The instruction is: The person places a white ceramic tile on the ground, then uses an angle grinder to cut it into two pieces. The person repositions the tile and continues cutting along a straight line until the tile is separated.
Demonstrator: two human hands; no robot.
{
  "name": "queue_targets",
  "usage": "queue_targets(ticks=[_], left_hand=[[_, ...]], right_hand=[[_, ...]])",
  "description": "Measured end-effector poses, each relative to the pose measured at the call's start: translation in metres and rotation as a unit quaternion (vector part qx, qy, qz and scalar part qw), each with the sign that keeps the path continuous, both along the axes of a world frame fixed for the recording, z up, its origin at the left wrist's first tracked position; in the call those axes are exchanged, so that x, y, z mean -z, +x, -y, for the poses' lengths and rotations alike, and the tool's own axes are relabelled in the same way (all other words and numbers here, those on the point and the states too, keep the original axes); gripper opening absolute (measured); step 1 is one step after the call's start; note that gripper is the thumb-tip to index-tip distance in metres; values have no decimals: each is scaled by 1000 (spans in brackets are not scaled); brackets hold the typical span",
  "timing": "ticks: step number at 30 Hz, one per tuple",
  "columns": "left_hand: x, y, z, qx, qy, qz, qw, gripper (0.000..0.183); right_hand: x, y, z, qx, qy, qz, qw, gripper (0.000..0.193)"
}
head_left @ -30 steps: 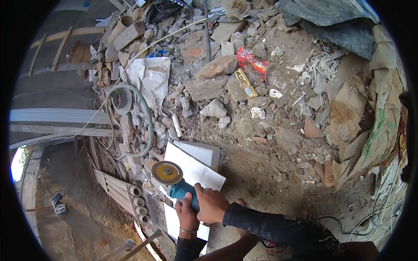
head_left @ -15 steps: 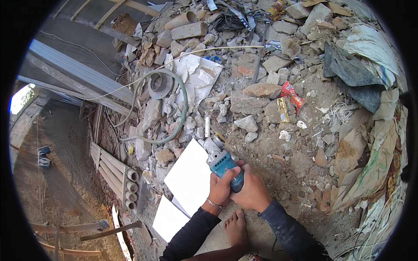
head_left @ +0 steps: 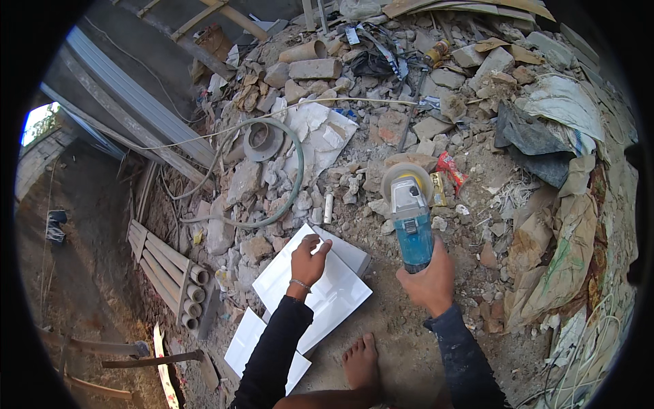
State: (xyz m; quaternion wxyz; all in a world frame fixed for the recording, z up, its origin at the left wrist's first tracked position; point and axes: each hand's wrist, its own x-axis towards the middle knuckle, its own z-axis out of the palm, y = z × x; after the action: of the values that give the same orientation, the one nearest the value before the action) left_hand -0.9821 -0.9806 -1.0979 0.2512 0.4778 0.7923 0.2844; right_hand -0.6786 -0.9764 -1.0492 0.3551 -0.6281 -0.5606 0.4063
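My right hand (head_left: 429, 278) is wrapped round the rear body of a teal angle grinder (head_left: 414, 238). The grinder's pale round disc (head_left: 398, 178) points away from me, above the rubble. My left hand (head_left: 310, 264) is over the far part of a glossy white tile (head_left: 334, 290), thumb and fingers apart and slightly bent, with nothing seen in it. Whether its fingertips touch the tile, I cannot tell. A grey-white slab edge (head_left: 354, 257) shows beyond that tile. Another white piece of tile (head_left: 246, 344) lies beside it, partly under my left forearm.
My bare foot (head_left: 361, 361) stands near the tile. Broken bricks and stones (head_left: 402, 129) spread ahead, with a green hose (head_left: 298, 170) curling over them. Bundled pipes (head_left: 170, 273) lie to the left. Crumpled brown paper (head_left: 558, 252) and a dark sheet (head_left: 528, 143) lie at right.
My left hand has let go of the angle grinder and moved left over the tile. My right hand has carried the grinder to the right, and its disc now faces upward more.
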Motion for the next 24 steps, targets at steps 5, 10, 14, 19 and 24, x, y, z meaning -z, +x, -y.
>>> queue_targets(ticks=[5, 10, 14, 19, 24], left_hand=[[71, -121, -31, 92, -106, -206, 968, 70], [66, -130, -44, 12, -144, -10, 989, 71], [37, -123, -51, 47, -105, -114, 987, 69], [-9, -101, -49, -17, -71, -187, 980, 86], [-110, -98, -22, -22, 55, -202, 977, 82]], right_hand=[[-15, 21, 2, 65, 36, -67, 995, 49], [-14, 29, 3, 92, 20, -91, 991, 46], [-6, 32, 5, 100, 24, -122, 987, 45], [-1, 35, 10, 104, 8, -114, 988, 44], [-10, 41, 17, 110, -14, -110, 988, 44]])
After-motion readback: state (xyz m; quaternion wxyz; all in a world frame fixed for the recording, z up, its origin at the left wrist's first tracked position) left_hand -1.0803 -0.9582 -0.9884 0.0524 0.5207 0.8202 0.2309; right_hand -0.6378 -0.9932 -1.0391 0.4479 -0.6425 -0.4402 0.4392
